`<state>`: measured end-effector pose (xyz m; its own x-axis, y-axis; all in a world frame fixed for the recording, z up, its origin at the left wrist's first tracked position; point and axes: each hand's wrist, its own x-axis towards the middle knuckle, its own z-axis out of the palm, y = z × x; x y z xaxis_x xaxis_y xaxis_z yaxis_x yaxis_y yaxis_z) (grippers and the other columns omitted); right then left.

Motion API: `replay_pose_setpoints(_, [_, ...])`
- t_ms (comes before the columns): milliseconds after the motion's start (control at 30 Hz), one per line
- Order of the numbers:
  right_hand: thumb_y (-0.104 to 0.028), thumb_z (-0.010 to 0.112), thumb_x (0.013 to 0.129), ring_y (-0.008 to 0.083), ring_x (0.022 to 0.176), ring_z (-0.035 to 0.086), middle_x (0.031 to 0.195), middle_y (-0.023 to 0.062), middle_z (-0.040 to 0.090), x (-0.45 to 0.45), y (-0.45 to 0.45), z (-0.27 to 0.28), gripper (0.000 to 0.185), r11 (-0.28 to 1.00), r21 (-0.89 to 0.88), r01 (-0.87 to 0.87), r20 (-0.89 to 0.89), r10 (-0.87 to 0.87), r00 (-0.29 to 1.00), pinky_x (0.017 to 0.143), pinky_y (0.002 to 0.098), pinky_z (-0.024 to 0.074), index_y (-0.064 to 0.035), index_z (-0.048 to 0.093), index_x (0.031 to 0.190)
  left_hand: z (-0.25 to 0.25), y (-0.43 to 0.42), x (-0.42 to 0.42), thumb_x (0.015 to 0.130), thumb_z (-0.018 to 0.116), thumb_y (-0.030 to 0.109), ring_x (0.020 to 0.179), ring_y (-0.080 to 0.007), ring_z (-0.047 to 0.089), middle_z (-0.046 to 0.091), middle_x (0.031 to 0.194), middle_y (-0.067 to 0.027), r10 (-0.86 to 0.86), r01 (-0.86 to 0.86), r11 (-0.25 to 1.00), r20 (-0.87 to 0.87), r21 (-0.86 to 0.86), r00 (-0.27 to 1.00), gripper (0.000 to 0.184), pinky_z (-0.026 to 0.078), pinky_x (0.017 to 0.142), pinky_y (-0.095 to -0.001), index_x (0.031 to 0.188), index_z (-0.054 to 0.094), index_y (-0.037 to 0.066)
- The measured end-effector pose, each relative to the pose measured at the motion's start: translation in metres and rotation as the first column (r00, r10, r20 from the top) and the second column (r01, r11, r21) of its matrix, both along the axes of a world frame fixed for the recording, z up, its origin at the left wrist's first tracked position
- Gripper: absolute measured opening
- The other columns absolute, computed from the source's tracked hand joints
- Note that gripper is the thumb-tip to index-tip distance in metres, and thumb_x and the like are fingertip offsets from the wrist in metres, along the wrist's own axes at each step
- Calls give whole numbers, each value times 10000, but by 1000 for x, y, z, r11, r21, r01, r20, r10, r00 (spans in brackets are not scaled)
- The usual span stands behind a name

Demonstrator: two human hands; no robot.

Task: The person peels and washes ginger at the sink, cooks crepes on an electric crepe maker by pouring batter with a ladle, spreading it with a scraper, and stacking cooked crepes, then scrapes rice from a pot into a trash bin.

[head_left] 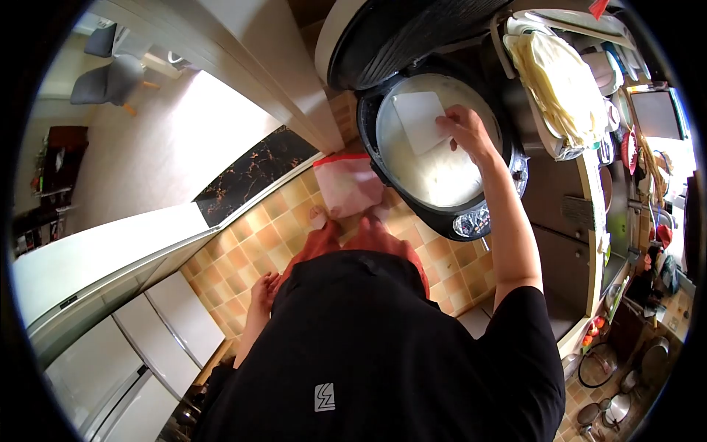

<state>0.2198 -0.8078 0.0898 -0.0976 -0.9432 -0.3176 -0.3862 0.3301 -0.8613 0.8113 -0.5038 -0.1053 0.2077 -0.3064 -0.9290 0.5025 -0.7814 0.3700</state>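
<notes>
My right hand grips one edge of a flat white plastic scraper between thumb and fingers. The scraper is over the round electric griddle, whose surface carries a thin whitish layer of batter. Whether the scraper touches the batter I cannot tell. The griddle's dark ribbed lid stands raised at the far side. My left hand hangs low beside my left leg, its fingers loosely bent, with nothing visible in it.
A stack of thin pale flatbreads lies on a tray right of the griddle. A pink-and-white bag is on the tiled floor by my feet. White drawers stand at left, a counter with utensils at right. Several pans sit lower right.
</notes>
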Motion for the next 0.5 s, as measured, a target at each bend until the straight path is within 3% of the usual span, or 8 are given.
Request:
replay_pose_setpoints(133, [-188,642,871,144,522,577,747,78,644,-46,10,-21,256,979,-66,195,-135,-202,970,454,287,476,48,638,971,-1,2,1,959,463,183,1162,-327,585,577,1279,-211,65,-65,998,-5,-19,998,465,500,983,-427,1375,406,-18])
replay_pose_setpoints(200, [-192,646,872,142,537,584,771,87,654,-50,19,3,266,958,-38,285,-190,-287,939,450,295,475,45,643,993,-6,11,5,963,470,193,1142,-316,591,583,1269,-205,52,-52,999,-14,-1,999,462,504,975,-421,1370,411,-17])
replay_pose_setpoints(233, [-181,654,866,149,530,582,786,99,650,-47,20,9,268,939,-35,342,-148,-343,927,459,299,476,46,646,1007,-9,16,8,964,474,197,1132,-311,593,587,1264,-202,44,-44,999,-19,8,999,461,506,971,-418,1368,413,-16])
replay_pose_setpoints(333, [-175,670,862,152,546,586,803,108,645,-26,20,12,275,950,112,292,177,-308,935,458,301,474,57,639,1008,-72,49,53,970,471,204,1076,-293,609,587,1262,-201,27,-22,1000,-254,21,967,462,519,948,-407,1371,412,-17])
replay_pose_setpoints(400, [-166,679,874,153,649,608,815,111,644,-10,24,0,253,982,4,187,-121,-185,975,476,298,482,51,636,994,-72,48,54,975,463,207,1037,-284,618,592,1253,-198,-1,4,1000,-178,20,984,456,528,929,-400,1374,415,-10])
replay_pose_setpoints(467, [-157,670,877,163,663,625,813,106,654,1,32,30,211,968,-59,243,-93,-248,964,534,316,502,21,644,988,-65,36,45,977,456,206,1023,-283,624,595,1250,-198,12,-10,1000,-102,16,995,455,532,918,-395,1380,414,-3])
replay_pose_setpoints(500, [-158,668,873,183,662,635,821,103,664,3,34,41,194,964,-161,211,-228,-244,942,564,329,508,1,648,983,-49,28,37,978,453,204,1029,-287,626,595,1251,-199,34,-33,999,-64,22,997,457,532,917,-394,1385,412,0])
